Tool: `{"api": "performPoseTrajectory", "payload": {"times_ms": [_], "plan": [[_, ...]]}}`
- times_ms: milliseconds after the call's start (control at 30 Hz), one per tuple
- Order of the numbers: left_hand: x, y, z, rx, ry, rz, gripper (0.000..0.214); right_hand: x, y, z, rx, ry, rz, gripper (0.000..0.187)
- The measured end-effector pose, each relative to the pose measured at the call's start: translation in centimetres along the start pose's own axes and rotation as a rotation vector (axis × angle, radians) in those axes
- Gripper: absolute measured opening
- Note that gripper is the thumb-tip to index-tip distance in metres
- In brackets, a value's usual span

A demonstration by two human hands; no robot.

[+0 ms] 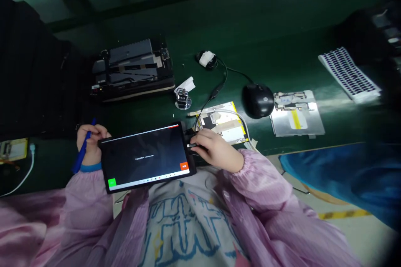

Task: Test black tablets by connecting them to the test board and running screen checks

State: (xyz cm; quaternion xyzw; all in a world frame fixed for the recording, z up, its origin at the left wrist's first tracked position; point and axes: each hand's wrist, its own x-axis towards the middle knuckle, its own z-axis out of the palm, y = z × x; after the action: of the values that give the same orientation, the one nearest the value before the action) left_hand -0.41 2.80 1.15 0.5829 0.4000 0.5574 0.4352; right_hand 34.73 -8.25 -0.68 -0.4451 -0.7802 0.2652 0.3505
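Note:
A tablet [145, 146] with its screen lit lies tilted in front of me, showing a dark page with a green and an orange-red button. My left hand [92, 142] is closed around a blue pen-like tool [82, 156], with its fingers by the tablet's left edge. Whether those fingers also grip the tablet is hard to see. At the tablet's right edge, my right hand [214, 150] pinches a cable plug [191, 145]. The plug's tip is at that edge; I cannot tell whether it is inserted.
Behind the tablet are a stack of dark device parts [133, 69], a tally counter [182, 98] and a coiled black cable [207, 59]. A board with yellow tape [224, 123], a black mouse [259, 100], a metal panel [297, 114] and a label sheet [349, 74] lie rightward.

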Motion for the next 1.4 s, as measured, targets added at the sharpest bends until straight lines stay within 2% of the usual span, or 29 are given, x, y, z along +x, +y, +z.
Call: {"api": "performPoseTrajectory", "payload": {"times_ms": [133, 367, 533, 667, 933, 1200, 1400], "plan": [[0.0, -0.1, 0.0, 0.037, -0.022, 0.033, 0.051, -0.2, 0.0, 0.1, -0.016, 0.002, -0.001, 0.009], [-0.1, 0.1, -0.1, 0.049, -0.06, 0.013, 0.047, -0.3, 0.3, 0.3, -0.057, 0.013, -0.031, 0.012], [0.0, -0.1, 0.5, 0.056, 0.041, 0.033, 0.059, 0.0, 0.3, 0.1, -0.12, -0.006, -0.085, 0.016], [0.1, -0.3, 0.7, 0.036, 0.092, 0.016, 0.064, 0.2, 0.0, 0.2, -0.154, -0.01, -0.067, 0.016], [-0.5, -0.5, 0.1, -0.026, 0.008, 0.045, 0.053, 0.2, -0.3, 0.2, -0.185, -0.068, -0.047, 0.014], [-1.6, -1.0, -0.5, -0.086, 0.018, 0.01, 0.043, -0.2, -1.1, 0.4, -0.29, -0.077, -0.083, 0.021], [-2.0, -1.2, -0.9, -0.095, 0.0, -0.029, 0.045, -0.1, -1.7, 0.4, -0.35, -0.118, -0.095, 0.021]]}}
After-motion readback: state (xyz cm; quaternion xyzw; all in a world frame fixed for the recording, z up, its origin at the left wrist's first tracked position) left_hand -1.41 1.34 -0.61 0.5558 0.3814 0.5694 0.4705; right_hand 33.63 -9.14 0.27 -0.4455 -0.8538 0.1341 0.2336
